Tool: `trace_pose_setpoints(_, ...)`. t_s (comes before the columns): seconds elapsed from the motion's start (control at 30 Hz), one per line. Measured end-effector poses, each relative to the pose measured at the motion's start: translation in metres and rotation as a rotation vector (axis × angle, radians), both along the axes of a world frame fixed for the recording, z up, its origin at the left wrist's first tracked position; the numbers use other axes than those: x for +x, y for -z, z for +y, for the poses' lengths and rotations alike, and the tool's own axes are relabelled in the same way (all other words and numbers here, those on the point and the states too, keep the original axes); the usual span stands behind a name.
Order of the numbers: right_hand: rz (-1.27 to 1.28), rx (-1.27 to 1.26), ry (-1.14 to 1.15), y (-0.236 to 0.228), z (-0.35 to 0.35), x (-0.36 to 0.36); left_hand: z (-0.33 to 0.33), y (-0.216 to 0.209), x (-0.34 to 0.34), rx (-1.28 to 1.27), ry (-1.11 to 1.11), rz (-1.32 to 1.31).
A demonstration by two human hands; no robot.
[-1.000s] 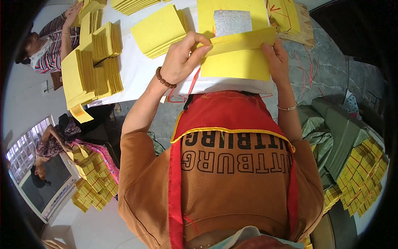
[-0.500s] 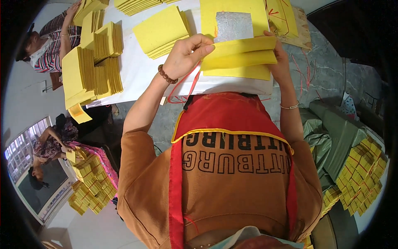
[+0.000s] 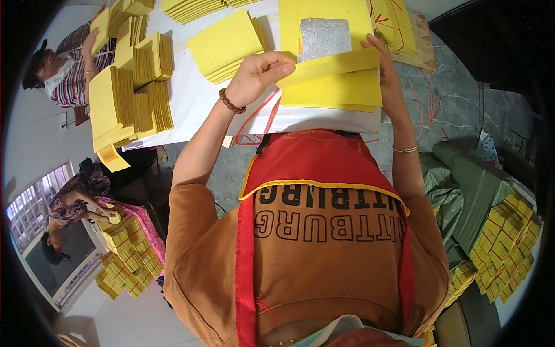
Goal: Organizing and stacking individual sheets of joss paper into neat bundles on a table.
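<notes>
A yellow paper sheet (image 3: 329, 87) is partly folded over at the near edge of the white-covered table. My left hand (image 3: 260, 75) pinches its folded edge at the left end between thumb and fingers. At the right end my right hand (image 3: 390, 72) holds the same sheet, index finger bent over the top edge and the other fingers partly hidden. Just beyond the fold lies a silver foil rectangle (image 3: 326, 37) on a wider yellow sheet (image 3: 295, 14). Left of it rests a fanned stack of yellow sheets (image 3: 225, 46).
Folded yellow packets (image 3: 110, 104) stand in bundles along the table's left side, near a person in stripes (image 3: 75, 69). Another person (image 3: 75, 199) handles piled yellow packets (image 3: 130, 248) at lower left. Red string (image 3: 251, 121) hangs by the table edge. Tied yellow bundles (image 3: 503, 243) are heaped at right.
The folded flap has tipped lower and lies flatter, its right end shifting slightly left. My right index finger has moved up over the edge. My left hand has shifted slightly left.
</notes>
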State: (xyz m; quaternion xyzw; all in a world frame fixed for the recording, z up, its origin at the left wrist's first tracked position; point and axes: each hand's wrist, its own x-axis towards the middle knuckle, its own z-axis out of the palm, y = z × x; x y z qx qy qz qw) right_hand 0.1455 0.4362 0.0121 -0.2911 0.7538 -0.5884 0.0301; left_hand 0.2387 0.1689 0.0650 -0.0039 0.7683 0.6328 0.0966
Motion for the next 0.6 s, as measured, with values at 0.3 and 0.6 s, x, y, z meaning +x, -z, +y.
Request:
trace_pose_setpoints(0.3, -0.102, -0.012, -0.131, 0.002, 0.006, -0.004, -0.001, -0.003, -0.001, 0.011, 0.035, -0.058)
trace_pose_setpoints(0.6, -0.172, -0.062, -0.151, 0.002, 0.005, -0.003, -0.002, -0.003, -0.004, 0.058, 0.064, -0.08)
